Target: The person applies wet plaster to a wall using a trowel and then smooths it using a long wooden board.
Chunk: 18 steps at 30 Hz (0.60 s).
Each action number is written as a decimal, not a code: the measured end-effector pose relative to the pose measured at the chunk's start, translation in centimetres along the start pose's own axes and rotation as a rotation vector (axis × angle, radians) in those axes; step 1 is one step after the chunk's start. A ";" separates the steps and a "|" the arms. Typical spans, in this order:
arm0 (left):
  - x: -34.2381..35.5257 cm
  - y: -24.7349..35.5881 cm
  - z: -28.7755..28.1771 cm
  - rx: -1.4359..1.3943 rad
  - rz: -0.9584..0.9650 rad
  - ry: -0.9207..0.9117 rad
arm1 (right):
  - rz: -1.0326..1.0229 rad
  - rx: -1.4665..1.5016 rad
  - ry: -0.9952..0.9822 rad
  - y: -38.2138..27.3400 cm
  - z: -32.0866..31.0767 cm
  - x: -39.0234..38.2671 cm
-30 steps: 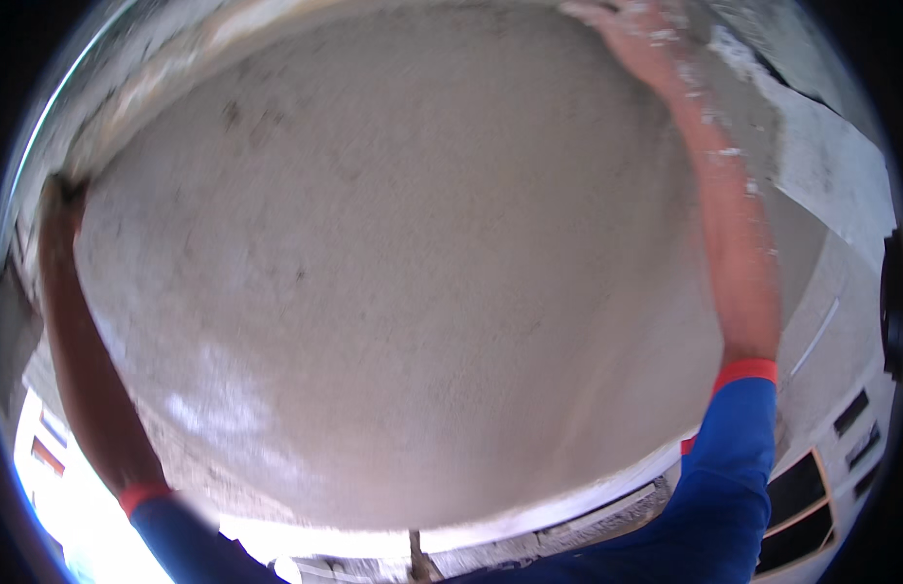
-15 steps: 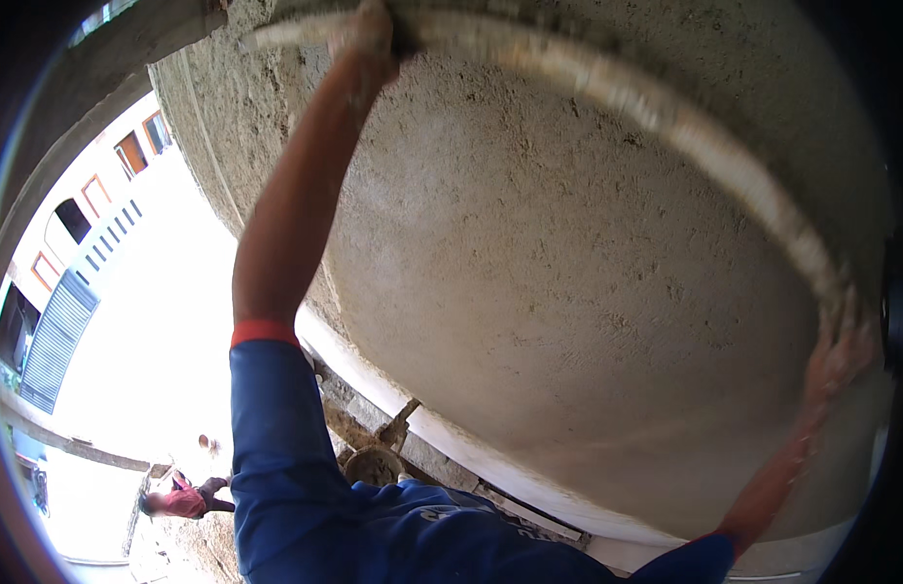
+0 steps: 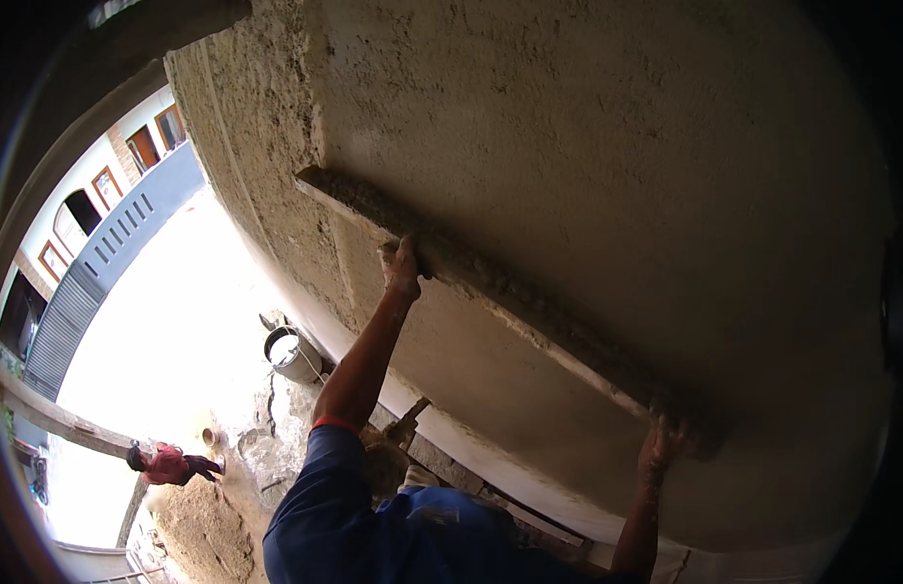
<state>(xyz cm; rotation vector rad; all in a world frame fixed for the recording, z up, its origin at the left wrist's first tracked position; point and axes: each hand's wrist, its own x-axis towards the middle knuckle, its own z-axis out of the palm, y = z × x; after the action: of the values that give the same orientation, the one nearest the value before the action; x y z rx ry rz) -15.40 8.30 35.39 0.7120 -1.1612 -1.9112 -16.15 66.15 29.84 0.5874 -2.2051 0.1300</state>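
A long, straight screed board (image 3: 539, 326) lies aslant against the plastered wall (image 3: 529, 146), with wet mortar gathered along its upper side. My left hand (image 3: 403, 271) grips it nearer its left end, fingers wrapped round the lower edge. Toward the other end, my right hand (image 3: 663, 446) is closed on the board in dim light, and its fingertips are partly lost in the shade. The plaster looks rough above the board and smoother below it. A coarser, pitted strip (image 3: 276, 146) of wall runs along the left.
Below on the left stands a bucket (image 3: 294, 353) with something pale in it. A person in a red top (image 3: 174, 465) is beside a sand heap (image 3: 203, 530). A wooden beam (image 3: 72, 425) crosses the lower left. A grey gate (image 3: 62, 331) and a house lie beyond.
The board has come down the wall from high up, with both hands still on it. My arms are lower, and the view has shifted so the bucket and sand heap show.
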 end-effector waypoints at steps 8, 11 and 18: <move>-5.6 -0.4 -9.8 -0.121 -0.055 -0.181 | 0.137 0.464 -0.036 -0.8 -3.2 -3.2; -8.0 -0.2 -14.2 -0.139 -0.023 -0.198 | -0.110 0.141 0.086 -2.3 -5.8 -1.8; -12.2 -1.1 -25.0 -0.557 0.167 0.036 | -0.080 0.255 -0.270 -4.4 -2.3 -7.2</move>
<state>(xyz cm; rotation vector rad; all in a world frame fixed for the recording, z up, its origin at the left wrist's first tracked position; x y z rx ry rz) 10.24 7.05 24.55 0.3302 -0.5932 -1.9381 -8.55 65.55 25.45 0.8774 -2.4402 0.3091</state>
